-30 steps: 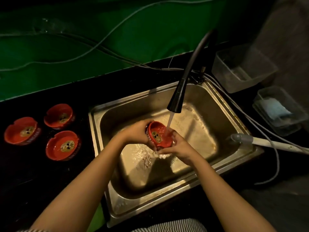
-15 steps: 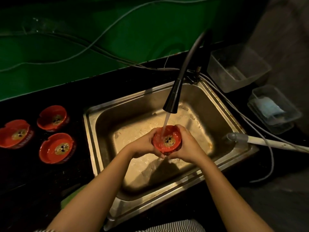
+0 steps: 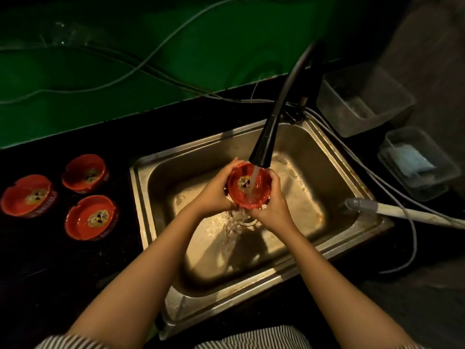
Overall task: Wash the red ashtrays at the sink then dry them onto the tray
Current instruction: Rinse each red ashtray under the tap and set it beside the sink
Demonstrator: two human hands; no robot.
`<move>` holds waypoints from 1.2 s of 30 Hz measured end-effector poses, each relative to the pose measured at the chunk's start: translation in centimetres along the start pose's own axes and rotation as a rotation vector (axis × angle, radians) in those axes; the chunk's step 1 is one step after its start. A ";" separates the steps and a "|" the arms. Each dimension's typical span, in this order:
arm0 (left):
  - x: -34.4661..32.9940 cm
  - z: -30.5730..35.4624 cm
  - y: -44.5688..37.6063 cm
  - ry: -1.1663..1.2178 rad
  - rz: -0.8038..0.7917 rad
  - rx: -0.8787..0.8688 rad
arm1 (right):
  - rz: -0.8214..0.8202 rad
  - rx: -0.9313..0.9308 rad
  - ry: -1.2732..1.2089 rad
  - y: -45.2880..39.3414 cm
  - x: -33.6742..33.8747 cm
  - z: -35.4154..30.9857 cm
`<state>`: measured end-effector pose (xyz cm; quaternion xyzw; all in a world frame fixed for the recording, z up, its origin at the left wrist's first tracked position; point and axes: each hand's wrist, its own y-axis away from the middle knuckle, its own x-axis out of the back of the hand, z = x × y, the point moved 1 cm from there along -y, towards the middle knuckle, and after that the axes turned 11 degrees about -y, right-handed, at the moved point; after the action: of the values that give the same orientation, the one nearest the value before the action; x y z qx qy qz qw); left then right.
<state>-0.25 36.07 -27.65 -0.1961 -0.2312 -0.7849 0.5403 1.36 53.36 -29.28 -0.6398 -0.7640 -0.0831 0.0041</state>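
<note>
A red ashtray [image 3: 241, 195] with dark residue in its middle is held over the steel sink [image 3: 334, 248], directly under the black faucet [image 3: 264, 144]. Running water falls into it and spills down toward the drain. My left hand [image 3: 214, 192] grips its left side and my right hand [image 3: 274, 207] grips its right side, fingers curled round the rim. Three more red ashtrays lie on the black counter left of the sink: a far one [image 3: 84, 173], a left one [image 3: 27, 195] and a near one [image 3: 90, 217], each with dirt in its centre.
Two clear plastic containers [image 3: 362, 99] [image 3: 420, 162] stand on the counter right of the sink. A white hose with a grey end [image 3: 372, 209] lies over the sink's right rim. Cables run along the green wall [image 3: 125, 59] behind.
The ashtray was turned from tilted sideways to facing up, then lifted closer under the faucet. Both hands now cup it from the sides.
</note>
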 end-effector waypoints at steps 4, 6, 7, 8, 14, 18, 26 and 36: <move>1.9 -0.1 -0.3 -0.096 -0.052 0.023 | -0.069 -0.136 -0.072 -1.0 -0.5 0.7; 2.6 0.0 -0.3 -0.131 -0.098 0.068 | -0.110 -0.213 -0.093 -1.1 -0.7 1.2; 2.8 0.0 -0.3 -0.149 -0.134 0.093 | -0.135 -0.249 -0.100 -1.1 -0.7 1.3; 2.9 -0.1 -0.2 -0.160 -0.174 0.125 | -0.160 -0.285 -0.116 -1.0 -0.7 1.6; 2.6 -1.0 0.3 -0.041 -0.387 0.324 | -0.268 -0.459 -0.209 0.3 0.3 1.8; 1.4 -1.0 1.3 0.176 -0.451 0.401 | -0.269 -0.417 -0.054 0.7 1.6 0.9; -2.7 -0.9 1.1 0.378 -0.326 0.264 | -0.229 -0.120 0.423 0.5 3.4 -1.3; -3.3 -0.3 0.8 0.195 0.105 0.034 | -0.081 0.128 0.381 0.0 2.4 -0.6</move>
<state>1.65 38.16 -29.57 -0.1216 -0.1802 -0.7670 0.6037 0.90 55.59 -28.44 -0.5795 -0.7783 -0.1540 0.1862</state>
